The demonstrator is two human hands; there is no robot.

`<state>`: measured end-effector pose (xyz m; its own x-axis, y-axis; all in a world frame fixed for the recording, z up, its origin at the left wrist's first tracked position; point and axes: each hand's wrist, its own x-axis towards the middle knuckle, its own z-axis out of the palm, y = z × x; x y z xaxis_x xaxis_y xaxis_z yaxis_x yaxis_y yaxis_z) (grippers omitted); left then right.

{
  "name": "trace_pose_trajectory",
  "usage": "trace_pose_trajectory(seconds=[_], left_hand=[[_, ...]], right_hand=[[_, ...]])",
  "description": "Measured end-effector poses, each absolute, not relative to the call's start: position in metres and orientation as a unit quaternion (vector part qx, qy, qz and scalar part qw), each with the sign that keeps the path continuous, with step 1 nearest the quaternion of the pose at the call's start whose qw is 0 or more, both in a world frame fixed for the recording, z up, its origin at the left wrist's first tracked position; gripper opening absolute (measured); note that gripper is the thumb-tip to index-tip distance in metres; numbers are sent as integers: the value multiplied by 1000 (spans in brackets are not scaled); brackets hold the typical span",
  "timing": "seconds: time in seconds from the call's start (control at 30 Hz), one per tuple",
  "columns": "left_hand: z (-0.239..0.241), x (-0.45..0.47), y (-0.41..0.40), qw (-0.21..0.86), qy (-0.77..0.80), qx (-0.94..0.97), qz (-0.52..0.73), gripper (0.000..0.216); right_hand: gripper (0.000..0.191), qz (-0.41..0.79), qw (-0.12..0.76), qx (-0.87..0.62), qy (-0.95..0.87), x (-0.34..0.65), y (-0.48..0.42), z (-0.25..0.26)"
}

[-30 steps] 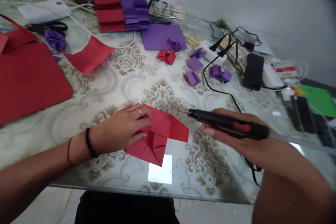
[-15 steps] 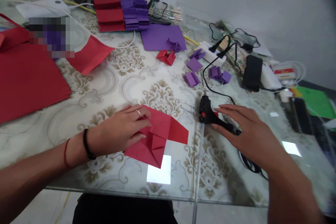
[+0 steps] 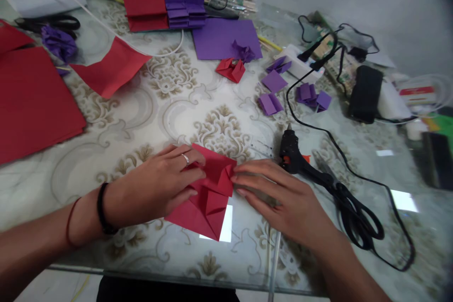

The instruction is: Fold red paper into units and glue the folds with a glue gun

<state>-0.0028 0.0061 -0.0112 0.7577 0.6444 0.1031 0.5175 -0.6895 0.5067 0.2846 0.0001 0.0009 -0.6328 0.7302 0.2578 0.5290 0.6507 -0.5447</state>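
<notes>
A folded piece of red paper (image 3: 208, 203) lies on the patterned table in front of me. My left hand (image 3: 170, 181), wearing a ring, presses its left side with curled fingers. At the right edge, the fingertips of my right hand (image 3: 279, 196) pinch and push a small flap over onto the sheet. Just beyond my right hand rests a black glue gun (image 3: 295, 155), nozzle pointing away, its handle close to black-handled scissors (image 3: 348, 212). A clear glue stick (image 3: 275, 264) shows below my right wrist; its upper part is hidden by the hand.
Stacked red sheets (image 3: 31, 108) and a loose red sheet (image 3: 111, 71) lie left. Farther back are a red and purple folded panel (image 3: 163, 0), a purple sheet (image 3: 226, 40) and small purple folded pieces (image 3: 274, 80). A black cord (image 3: 336, 134) crosses the right side near a power strip (image 3: 297, 59).
My right hand has let go of the glue gun and moved left to the red paper. The right flap, flat and sticking out before, is now folded inward. My left hand stays on the paper.
</notes>
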Motion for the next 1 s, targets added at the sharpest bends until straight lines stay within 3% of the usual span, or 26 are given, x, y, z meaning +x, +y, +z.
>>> trace_pose_trajectory(seconds=[0.37, 0.63, 1.0], left_hand=[[-10, -3, 5, 237, 323, 907, 128, 36], [-10, -4, 9, 238, 305, 912, 139, 38], [-1, -5, 9, 177, 248, 948, 92, 48]], right_hand=[[29, 227, 202, -328, -894, 283, -1, -7], [27, 205, 173, -308, -913, 288, 1, -8], [25, 202, 177, -321, -908, 284, -1, -9]])
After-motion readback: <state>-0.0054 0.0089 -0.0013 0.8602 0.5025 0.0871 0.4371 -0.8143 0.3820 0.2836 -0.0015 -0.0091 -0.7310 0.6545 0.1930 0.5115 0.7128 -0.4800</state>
